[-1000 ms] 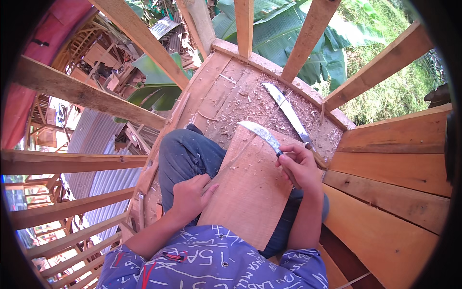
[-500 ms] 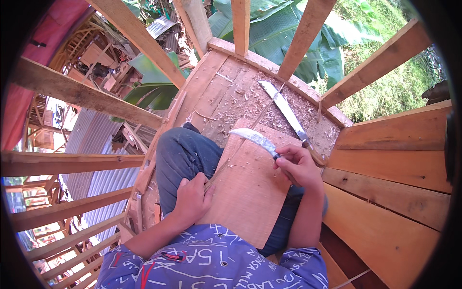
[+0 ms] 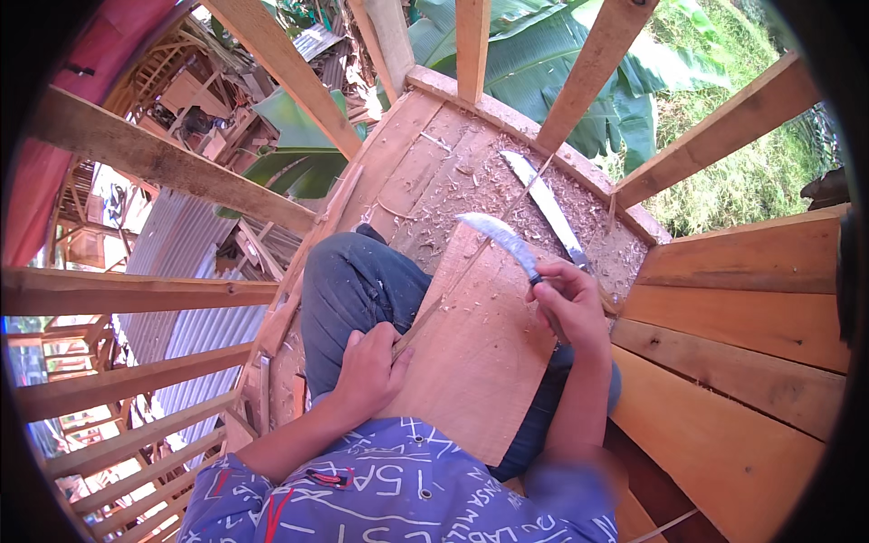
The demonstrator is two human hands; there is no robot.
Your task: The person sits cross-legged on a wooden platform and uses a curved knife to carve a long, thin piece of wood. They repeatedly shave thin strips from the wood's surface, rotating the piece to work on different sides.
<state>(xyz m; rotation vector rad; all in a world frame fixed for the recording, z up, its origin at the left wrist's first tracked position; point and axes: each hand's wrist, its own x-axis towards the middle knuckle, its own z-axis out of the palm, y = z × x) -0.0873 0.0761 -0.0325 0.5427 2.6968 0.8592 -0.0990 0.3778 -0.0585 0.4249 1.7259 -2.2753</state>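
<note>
My left hand (image 3: 369, 373) is closed round the near end of a thin wooden strip (image 3: 444, 297). The strip slants up and right, over a flat wooden board (image 3: 480, 362) lying across my lap, toward the railing. In my right hand (image 3: 575, 312) is a curved knife (image 3: 500, 235), gripped by its dark handle. Its pale blade points up and left and crosses the strip near the board's far edge; whether they touch, I cannot tell. A few light shavings lie on the board.
Beyond the board, a long machete (image 3: 548, 204) lies on the plank floor (image 3: 398, 167) among many shavings. Wooden railing slats (image 3: 471, 54) stand in front and at left. A plank wall (image 3: 733, 312) is close on my right. Banana leaves (image 3: 525, 68) hang outside.
My right hand has raised the knife a little, and its blade now tilts more steeply, tip farther up. My left hand keeps its hold on the strip. The whole view has shifted slightly.
</note>
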